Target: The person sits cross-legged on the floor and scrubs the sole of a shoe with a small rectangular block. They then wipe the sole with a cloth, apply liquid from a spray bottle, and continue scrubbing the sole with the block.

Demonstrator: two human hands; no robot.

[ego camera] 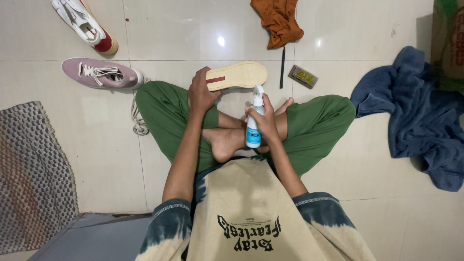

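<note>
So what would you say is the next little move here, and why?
Probably tip the spray bottle toward the shoe: the right hand grips it with the nozzle up near the pale sole, which the left hand holds turned up.

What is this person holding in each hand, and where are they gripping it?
The left hand holds a shoe, sole up, at its heel end. The right hand wraps the middle of a white spray bottle, nozzle toward the sole.

Tiled floor [193, 34]: shoes [101, 73], cloths [279, 20], mat [34, 174].
</note>
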